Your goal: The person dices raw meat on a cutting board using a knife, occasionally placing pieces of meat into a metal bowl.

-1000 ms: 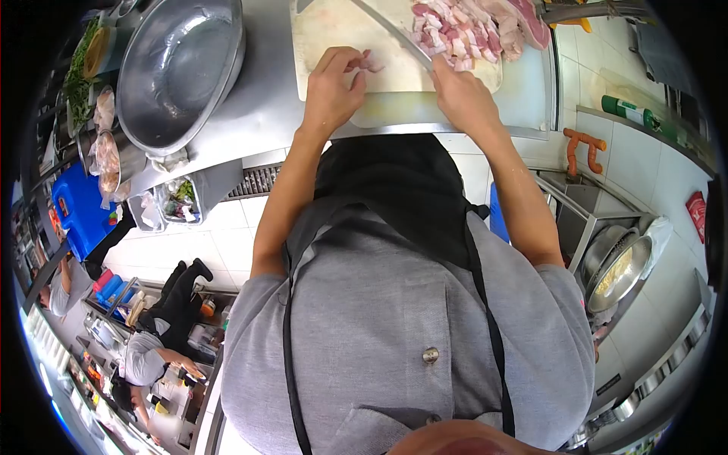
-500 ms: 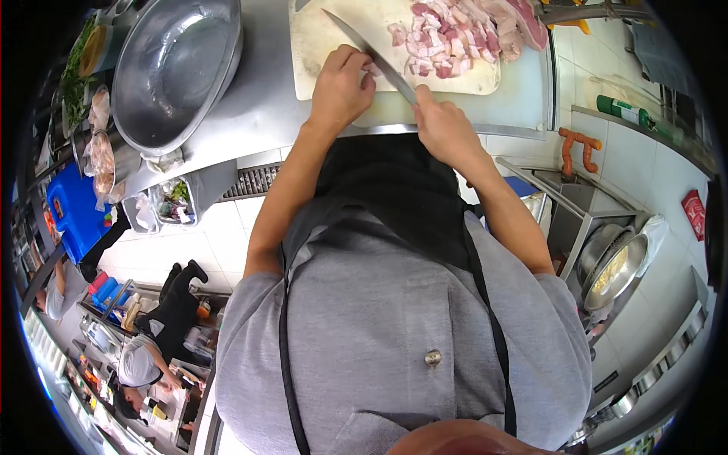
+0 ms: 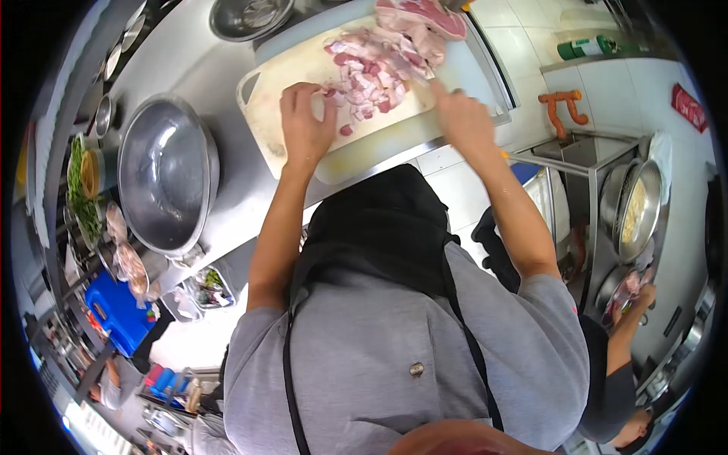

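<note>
On a white cutting board (image 3: 265, 114) lies a pile of chopped pink and white meat (image 3: 369, 80), with larger uncut pieces (image 3: 426, 24) at its upper right. My left hand (image 3: 309, 121) rests at the left side of the pile, thumb and fingers apart and curved, touching its edge. My right hand (image 3: 464, 120) is closed around the handle of a knife (image 3: 411, 70); hand and blade are blurred by motion. The blade lies over the right part of the pile. One small piece of meat (image 3: 346, 130) sits apart, below the pile.
A large metal bowl (image 3: 165, 174) stands left of the board; a smaller metal bowl (image 3: 250, 17) is behind it. Bins of scraps (image 3: 210, 288) are below the counter's left edge. Another person (image 3: 618, 356) is at the lower right, beside metal bowls on a rack (image 3: 637, 212).
The view has turned and shifted. My left hand has moved to the meat pile's left edge, and my right hand has carried the knife right, over the pile. Another person now shows at the right.
</note>
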